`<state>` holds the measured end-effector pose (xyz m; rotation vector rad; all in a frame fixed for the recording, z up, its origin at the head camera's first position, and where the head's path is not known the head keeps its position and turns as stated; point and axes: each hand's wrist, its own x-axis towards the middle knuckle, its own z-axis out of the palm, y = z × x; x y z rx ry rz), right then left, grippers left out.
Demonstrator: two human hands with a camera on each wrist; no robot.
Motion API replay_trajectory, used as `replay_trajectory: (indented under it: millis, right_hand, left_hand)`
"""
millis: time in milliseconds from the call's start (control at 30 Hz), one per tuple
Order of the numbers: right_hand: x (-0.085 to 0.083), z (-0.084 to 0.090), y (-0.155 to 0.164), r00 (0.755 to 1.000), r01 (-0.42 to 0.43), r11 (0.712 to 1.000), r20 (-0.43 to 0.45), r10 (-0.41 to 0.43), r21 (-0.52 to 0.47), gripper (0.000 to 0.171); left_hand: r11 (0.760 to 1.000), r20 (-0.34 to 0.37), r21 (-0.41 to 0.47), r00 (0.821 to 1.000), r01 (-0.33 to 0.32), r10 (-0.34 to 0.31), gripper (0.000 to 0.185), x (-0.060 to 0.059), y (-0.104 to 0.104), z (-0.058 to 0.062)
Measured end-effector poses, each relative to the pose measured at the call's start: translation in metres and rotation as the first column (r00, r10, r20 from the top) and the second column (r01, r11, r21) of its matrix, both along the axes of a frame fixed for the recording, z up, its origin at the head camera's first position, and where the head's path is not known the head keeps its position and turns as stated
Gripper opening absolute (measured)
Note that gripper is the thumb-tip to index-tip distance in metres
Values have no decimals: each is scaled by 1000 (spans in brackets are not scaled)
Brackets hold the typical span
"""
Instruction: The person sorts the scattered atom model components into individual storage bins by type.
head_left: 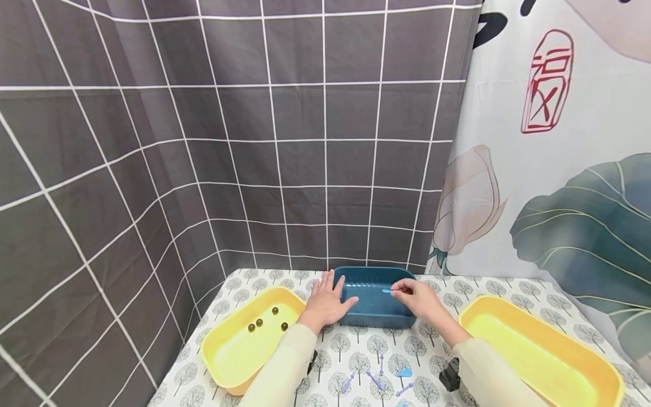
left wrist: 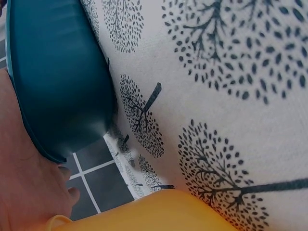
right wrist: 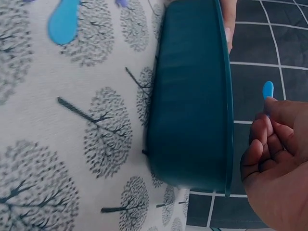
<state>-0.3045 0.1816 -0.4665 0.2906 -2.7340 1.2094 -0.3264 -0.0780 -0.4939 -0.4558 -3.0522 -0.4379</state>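
Your left hand (head_left: 325, 302) lies flat at the lower centre of the head view, fingers straight and slightly spread, resting on the left rim of the dark teal rectangular plastic tub (head_left: 373, 308). The thumb reaches along the tub's near left corner. In the left wrist view the tub's outer wall (left wrist: 57, 82) fills the upper left of the frame, with your palm against its edge at the lower left.

Your right hand (head_left: 417, 297) sits over the tub's right side, fingers curled together, pinching a small light blue plastic spoon (head_left: 387, 291) by its handle. The spoon tip points left over the tub's interior. The right wrist view shows the blue tip (right wrist: 267, 90) sticking up from your curled fingers (right wrist: 269, 139), just beyond the tub's rim (right wrist: 224, 96). I cannot tell what lies inside the tub.

Left of the tub, the yellow rectangular plastic tray (head_left: 224, 345) holds four small dark round beads (head_left: 259, 323), scattered near its far end. At the lower right of the frame, a second yellow rectangular tray (head_left: 605, 367) shows only its pale floor.

On the tree-print tablecloth covering the table (head_left: 356, 345), near the bottom centre, lie several small lilac plastic sticks (head_left: 376, 380) and a light blue scoop-shaped piece (head_left: 404, 372).
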Motion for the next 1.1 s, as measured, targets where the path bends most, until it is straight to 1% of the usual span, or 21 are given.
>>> replay_trajectory:
  millis: [367,467,767,867,1100]
  right_hand:
    - [-17,4,-10,998,63,998,16,-63,18,12]
    - [-21,3,-11,997,73,997,9,-73,23,12]
    - [-32,0,-14,995,101,995,27,-101,0,13]
    - [-34,0,-16,995,99,995,26,-98,-14,13]
    - [-38,0,-17,993,113,993,40,-112,-39,13]
  left_hand:
    - [1000,-8,-6,1000,-4,3,79,-1,1,-1]
    - [1000,-12,-11,1000,-4,4,79,-2,1,-1]
    - [1000,-2,-11,1000,-1,1,80,1,2,2]
    - [1000,2,-8,1000,1,-1,80,2,1,4]
    - [1000,-3,-14,1000,0,0,80,0,1,3]
